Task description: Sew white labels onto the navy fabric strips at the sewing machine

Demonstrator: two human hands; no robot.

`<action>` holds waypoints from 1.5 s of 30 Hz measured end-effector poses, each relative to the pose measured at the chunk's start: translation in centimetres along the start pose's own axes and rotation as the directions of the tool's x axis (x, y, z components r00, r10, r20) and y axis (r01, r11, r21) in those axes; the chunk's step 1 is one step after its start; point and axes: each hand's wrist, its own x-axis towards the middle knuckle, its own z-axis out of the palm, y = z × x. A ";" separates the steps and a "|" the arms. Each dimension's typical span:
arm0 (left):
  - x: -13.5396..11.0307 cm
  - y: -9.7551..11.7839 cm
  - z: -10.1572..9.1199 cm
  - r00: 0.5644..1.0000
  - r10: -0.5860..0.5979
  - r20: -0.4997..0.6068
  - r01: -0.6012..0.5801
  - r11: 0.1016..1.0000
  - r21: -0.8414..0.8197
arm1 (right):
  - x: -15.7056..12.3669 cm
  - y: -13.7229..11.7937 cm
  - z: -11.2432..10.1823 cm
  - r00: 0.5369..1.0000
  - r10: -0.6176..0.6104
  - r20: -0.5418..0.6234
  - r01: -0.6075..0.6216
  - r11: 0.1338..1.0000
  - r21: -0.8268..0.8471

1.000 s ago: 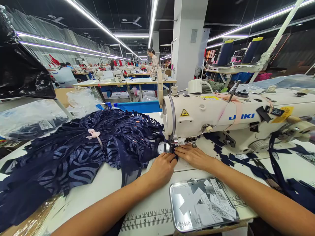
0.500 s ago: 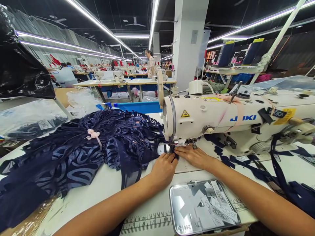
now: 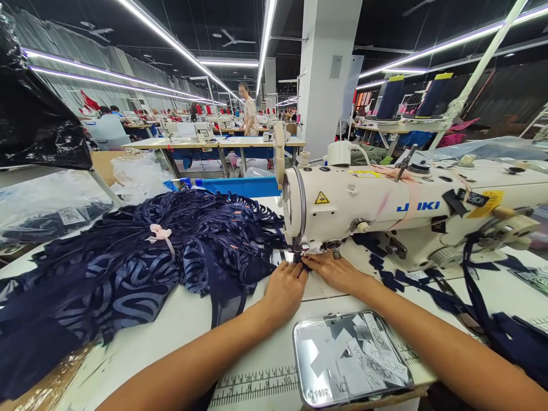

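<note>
A white sewing machine (image 3: pixel 385 208) stands on the white table (image 3: pixel 180 325). Both my hands rest at its needle. My left hand (image 3: pixel 285 291) lies on a small piece of navy fabric (image 3: pixel 305 264) at the presser foot, fingers together and pressed down. My right hand (image 3: pixel 336 271) lies flat just right of the needle, its fingertips on the same piece. A large heap of navy patterned fabric (image 3: pixel 128 268) with a pink bow (image 3: pixel 159 233) lies to the left, touching the machine's head.
A shallow metal tray (image 3: pixel 308 385) of printed labels sits at the table's front edge by a printed ruler (image 3: pixel 257 382). Navy straps (image 3: pixel 479 297) trail at the right. Plastic bags (image 3: pixel 47 205) lie far left. A person (image 3: pixel 248 111) stands among distant sewing tables.
My hands stay at the needle, barely shifted. The view has tipped slightly. The standing person in the background has walked a little to the left.
</note>
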 end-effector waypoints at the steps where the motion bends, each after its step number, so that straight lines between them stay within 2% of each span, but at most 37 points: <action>1: -0.1 0.0 0.0 1.000 -0.005 -0.005 0.005 1.000 -0.008 | 0.0 0.0 -0.1 1.000 0.005 0.000 -0.005 1.000 0.012; 7: -1.0 -0.6 -0.9 1.000 -0.003 0.014 0.005 0.988 -0.157 | -0.1 0.0 -0.4 0.998 0.027 -0.062 -0.019 0.993 0.115; 10: -1.4 -1.9 -1.4 0.999 -0.002 0.037 0.010 0.974 -0.227 | -0.3 -0.3 -0.5 0.990 -0.002 -0.144 0.028 0.984 0.177; 14: -1.3 -3.1 -1.7 0.999 -0.045 0.026 0.050 0.969 -0.242 | -0.3 -1.1 -0.5 0.974 -0.029 -0.223 0.080 0.971 0.225; 19: -1.2 -2.4 -1.4 0.997 -0.067 0.026 0.071 0.974 -0.215 | -0.3 -1.2 -0.3 0.967 -0.006 -0.255 0.075 0.961 0.265; 23: -1.5 -1.8 -1.4 0.995 -0.080 0.053 0.090 0.973 -0.210 | -0.6 -0.3 -0.1 0.956 -0.034 -0.293 0.150 0.911 0.384; 25: -1.6 -1.7 -1.5 0.995 -0.077 0.058 0.088 0.975 -0.204 | -0.7 -0.1 0.0 0.948 -0.055 -0.314 0.180 0.905 0.386; 30: -1.9 -1.6 -2.0 0.995 -0.044 0.095 0.059 0.984 -0.167 | -0.7 -0.4 -0.1 0.950 -0.080 -0.302 0.179 0.932 0.315; 36: -2.0 -2.6 -2.2 0.989 -0.005 0.145 0.029 0.985 -0.167 | -0.7 -0.7 -0.1 0.959 -0.074 -0.273 0.157 0.943 0.294; 45: -1.5 -2.9 -2.0 0.988 -0.023 0.152 0.052 0.979 -0.195 | -0.6 -0.8 -0.2 0.966 -0.061 -0.249 0.137 0.944 0.299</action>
